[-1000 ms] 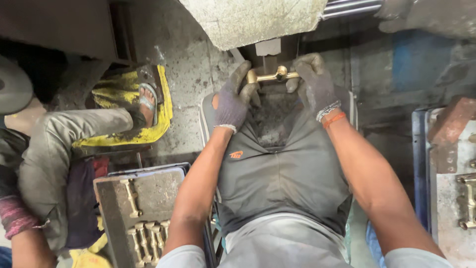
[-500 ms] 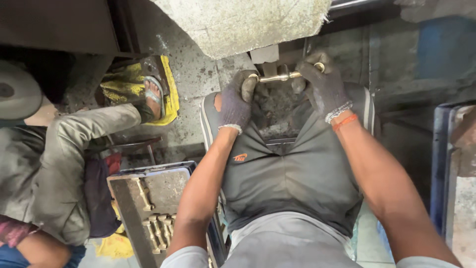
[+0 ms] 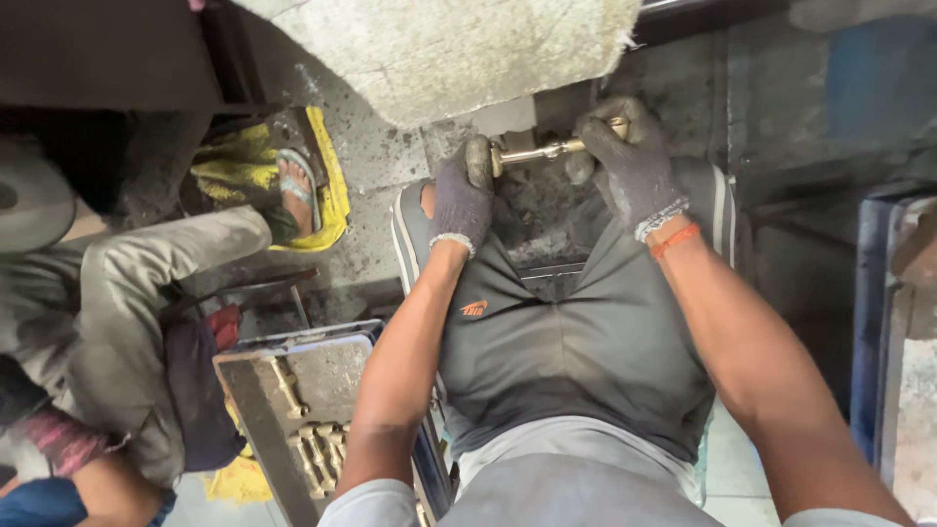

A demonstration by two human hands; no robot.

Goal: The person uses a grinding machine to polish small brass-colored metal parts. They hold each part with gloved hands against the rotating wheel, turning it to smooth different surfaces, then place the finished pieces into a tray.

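Brass fitting (image 3: pixel 540 151) spans between left hand (image 3: pixel 461 200); right hand (image 3: pixel 630 166).

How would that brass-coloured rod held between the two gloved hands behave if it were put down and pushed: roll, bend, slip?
The brass-coloured rod looks like solid metal, so it is probably stiff and heavy for its size. Its round shaft might roll, though the wider ends could check that. The left hand and right hand both wear gloves, which probably helps grip on smooth metal.

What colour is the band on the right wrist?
Orange; the band sits just below the glove cuff of the right hand, in the head view.
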